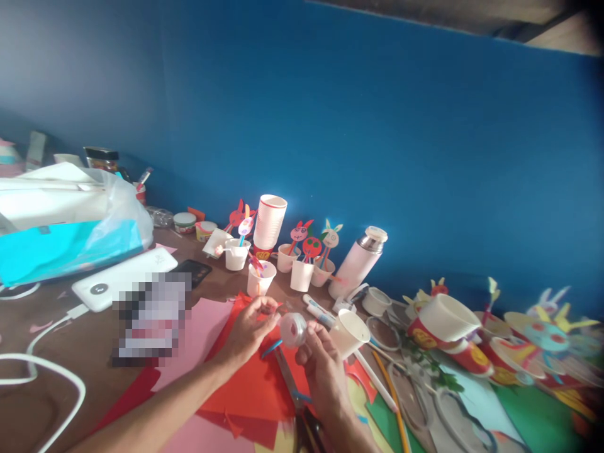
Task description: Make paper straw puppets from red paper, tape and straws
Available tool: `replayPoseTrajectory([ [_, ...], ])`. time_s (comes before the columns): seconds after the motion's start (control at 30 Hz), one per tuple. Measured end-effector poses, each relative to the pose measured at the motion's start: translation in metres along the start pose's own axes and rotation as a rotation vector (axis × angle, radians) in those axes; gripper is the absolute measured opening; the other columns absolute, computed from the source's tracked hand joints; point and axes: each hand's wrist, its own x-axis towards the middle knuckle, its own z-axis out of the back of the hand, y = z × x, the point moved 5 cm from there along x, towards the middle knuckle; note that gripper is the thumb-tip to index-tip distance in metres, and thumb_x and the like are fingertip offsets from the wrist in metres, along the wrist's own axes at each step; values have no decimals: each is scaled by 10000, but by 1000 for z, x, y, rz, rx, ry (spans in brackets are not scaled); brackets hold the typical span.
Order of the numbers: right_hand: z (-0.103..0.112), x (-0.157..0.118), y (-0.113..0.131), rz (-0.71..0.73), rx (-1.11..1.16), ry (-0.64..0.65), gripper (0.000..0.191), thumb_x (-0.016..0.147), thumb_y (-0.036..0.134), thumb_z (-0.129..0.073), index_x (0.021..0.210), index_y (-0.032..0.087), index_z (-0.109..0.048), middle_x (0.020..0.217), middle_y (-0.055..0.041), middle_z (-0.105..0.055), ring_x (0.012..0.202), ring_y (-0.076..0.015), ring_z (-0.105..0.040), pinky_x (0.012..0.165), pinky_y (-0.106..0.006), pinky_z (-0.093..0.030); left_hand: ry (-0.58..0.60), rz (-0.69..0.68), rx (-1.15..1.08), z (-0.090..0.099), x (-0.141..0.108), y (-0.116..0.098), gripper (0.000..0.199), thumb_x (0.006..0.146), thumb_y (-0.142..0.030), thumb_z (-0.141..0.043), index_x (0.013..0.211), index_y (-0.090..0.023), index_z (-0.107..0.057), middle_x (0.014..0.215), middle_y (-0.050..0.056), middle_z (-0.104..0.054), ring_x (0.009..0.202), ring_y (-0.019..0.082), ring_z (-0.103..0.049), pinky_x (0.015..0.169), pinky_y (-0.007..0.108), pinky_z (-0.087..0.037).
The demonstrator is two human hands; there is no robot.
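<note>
My right hand [325,368] pinches a small, clear round roll of tape [293,329] between thumb and fingers, over the red paper. Just left of the roll, the fingertips of my left hand [255,324] are pressed together. A reddish scrap shows at these fingertips, but I cannot make out what they hold. Both hands are above red paper sheets [255,390]. Scissors [285,371] lie under and between my hands, their handles partly hidden by my right wrist. A white paper cup [350,333] stands just beyond my right hand.
White cups holding paper animal heads [302,275] line the back, beside a cup stack [270,220] and a pink flask [356,261]. At left are a phone [153,318], a white power bank [125,277] with its cable, and a bag [70,239]. More decorated cups [448,318] crowd the right.
</note>
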Motion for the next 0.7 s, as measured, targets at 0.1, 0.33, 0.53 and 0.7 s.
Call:
replayPoseTrajectory([
  [0.1, -3, -2, 0, -19, -3, 44, 339, 697, 436, -825, 790, 174, -632, 534, 66, -541, 461, -47, -398, 474, -155, -309, 126, 37, -98, -8, -2, 0, 463, 762, -505, -680, 1084, -178, -618, 983, 59, -656, 920, 214, -611, 753, 271, -476],
  [0.33, -17, -11, 2, -45, 31, 192, 361, 704, 294, -817, 980, 188, -609, 748, 28, -650, 573, -76, -530, 584, -191, -420, 104, 2, -82, -8, -3, -1, 382, 821, -496, -645, 969, -144, -667, 892, 62, -671, 804, 195, -604, 703, 270, -470],
  [0.53, -16, -12, -4, -69, 29, 209, 382, 710, 324, -805, 974, 222, -549, 704, 54, -630, 509, -65, -465, 487, -158, -332, 106, -10, -125, -10, -5, -4, 364, 810, -469, -671, 967, -141, -685, 859, 48, -657, 777, 181, -596, 687, 260, -471],
  [0.7, -19, -15, -2, -58, 50, 234, 358, 724, 305, -792, 962, 231, -534, 734, 50, -639, 542, -69, -492, 523, -161, -374, 124, -30, -175, -12, -8, -7, 354, 809, -458, -682, 964, -140, -688, 864, 52, -656, 746, 171, -605, 641, 249, -477],
])
